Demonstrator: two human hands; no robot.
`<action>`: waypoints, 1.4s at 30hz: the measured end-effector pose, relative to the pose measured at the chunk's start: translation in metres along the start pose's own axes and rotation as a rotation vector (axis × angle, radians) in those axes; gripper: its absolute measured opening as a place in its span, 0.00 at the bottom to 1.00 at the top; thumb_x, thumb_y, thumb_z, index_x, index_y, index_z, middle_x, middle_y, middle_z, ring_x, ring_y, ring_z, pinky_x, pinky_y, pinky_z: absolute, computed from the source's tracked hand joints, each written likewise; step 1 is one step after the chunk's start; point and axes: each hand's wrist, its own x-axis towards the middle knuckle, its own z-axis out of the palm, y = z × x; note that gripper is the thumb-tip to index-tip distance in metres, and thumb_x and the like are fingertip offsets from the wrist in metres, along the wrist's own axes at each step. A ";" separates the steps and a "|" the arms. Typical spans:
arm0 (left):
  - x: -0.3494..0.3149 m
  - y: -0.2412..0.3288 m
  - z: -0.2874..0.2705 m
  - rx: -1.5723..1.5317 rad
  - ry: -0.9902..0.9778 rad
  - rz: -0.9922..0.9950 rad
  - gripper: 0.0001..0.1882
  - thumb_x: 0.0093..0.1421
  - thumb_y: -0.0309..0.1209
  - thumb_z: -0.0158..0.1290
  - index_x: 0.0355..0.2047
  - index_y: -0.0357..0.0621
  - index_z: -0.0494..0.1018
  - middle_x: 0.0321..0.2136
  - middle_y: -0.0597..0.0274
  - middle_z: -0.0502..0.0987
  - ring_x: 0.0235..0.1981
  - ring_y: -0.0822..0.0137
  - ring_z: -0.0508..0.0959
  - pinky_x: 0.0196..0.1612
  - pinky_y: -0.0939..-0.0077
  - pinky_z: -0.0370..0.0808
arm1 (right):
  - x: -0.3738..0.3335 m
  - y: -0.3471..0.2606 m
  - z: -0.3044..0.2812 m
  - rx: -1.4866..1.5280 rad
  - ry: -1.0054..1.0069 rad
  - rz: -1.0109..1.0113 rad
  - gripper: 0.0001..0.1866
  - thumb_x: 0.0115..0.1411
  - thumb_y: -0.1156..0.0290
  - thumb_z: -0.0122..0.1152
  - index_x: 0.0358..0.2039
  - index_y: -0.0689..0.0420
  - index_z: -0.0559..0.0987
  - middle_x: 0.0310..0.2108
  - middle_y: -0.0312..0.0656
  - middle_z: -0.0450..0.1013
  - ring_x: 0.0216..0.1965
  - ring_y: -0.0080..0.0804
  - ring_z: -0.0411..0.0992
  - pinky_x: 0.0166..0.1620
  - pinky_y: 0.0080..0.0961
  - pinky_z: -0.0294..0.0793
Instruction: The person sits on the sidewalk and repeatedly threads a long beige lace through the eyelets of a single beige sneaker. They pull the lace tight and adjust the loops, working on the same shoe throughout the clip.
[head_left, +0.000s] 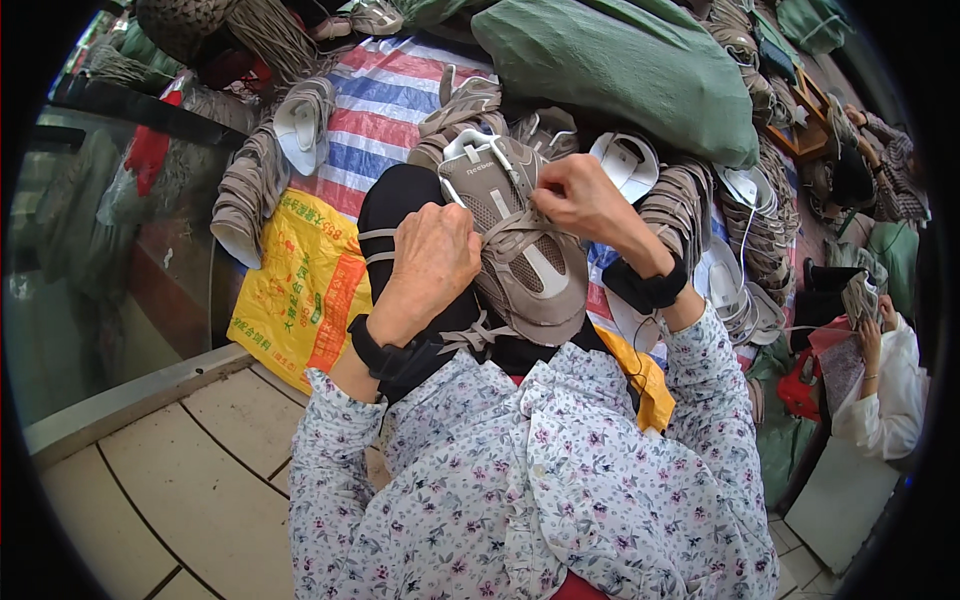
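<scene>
A taupe sneaker upper (545, 275) with mesh and white trim rests across my lap, its toe toward me. Its taupe shoelace (513, 230) crosses over the front of the lacing in a loose knot. On the left of the upper, my left hand (435, 255) is closed, the fingers pinched on the lace. My right hand (583, 195) is closed at the upper's right side, also pinching the lace; the lace ends are mostly hidden by the fingers. Another loose lace (475, 333) lies over my leg below my left hand.
Nested stacks of uppers stand at left (245, 195) and right (675, 210) on a striped sheet (365, 112). A large green sack (620, 85) lies beyond, a yellow sack (290, 290) at my left. A glass panel (110, 260) borders the left; another person (890, 390) handles a shoe at right.
</scene>
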 end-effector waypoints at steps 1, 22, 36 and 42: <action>0.001 0.000 0.000 -0.002 -0.004 0.005 0.10 0.53 0.30 0.58 0.23 0.35 0.78 0.24 0.47 0.78 0.31 0.47 0.78 0.38 0.54 0.74 | 0.002 -0.006 0.005 -0.059 0.022 -0.048 0.10 0.47 0.73 0.56 0.20 0.70 0.75 0.14 0.56 0.66 0.17 0.47 0.71 0.25 0.38 0.69; -0.017 -0.015 0.003 -0.708 -0.219 -0.288 0.17 0.59 0.33 0.52 0.22 0.27 0.76 0.14 0.55 0.76 0.16 0.68 0.79 0.25 0.76 0.76 | 0.014 -0.032 0.032 0.034 -0.186 -0.352 0.07 0.44 0.82 0.63 0.27 0.63 0.82 0.29 0.43 0.72 0.36 0.42 0.73 0.42 0.37 0.67; -0.021 -0.015 0.030 -0.421 0.019 -0.146 0.13 0.60 0.30 0.51 0.23 0.31 0.76 0.15 0.47 0.74 0.17 0.54 0.77 0.24 0.66 0.73 | 0.027 -0.035 0.033 -0.121 -0.376 -0.305 0.05 0.44 0.81 0.62 0.24 0.61 0.80 0.30 0.42 0.73 0.41 0.40 0.73 0.43 0.36 0.63; -0.024 -0.013 0.029 -0.469 0.049 -0.165 0.13 0.62 0.30 0.53 0.25 0.31 0.76 0.14 0.59 0.74 0.14 0.72 0.76 0.19 0.77 0.71 | 0.015 -0.039 0.029 -0.098 -0.268 -0.476 0.06 0.40 0.84 0.61 0.21 0.66 0.73 0.28 0.45 0.67 0.37 0.46 0.71 0.38 0.39 0.68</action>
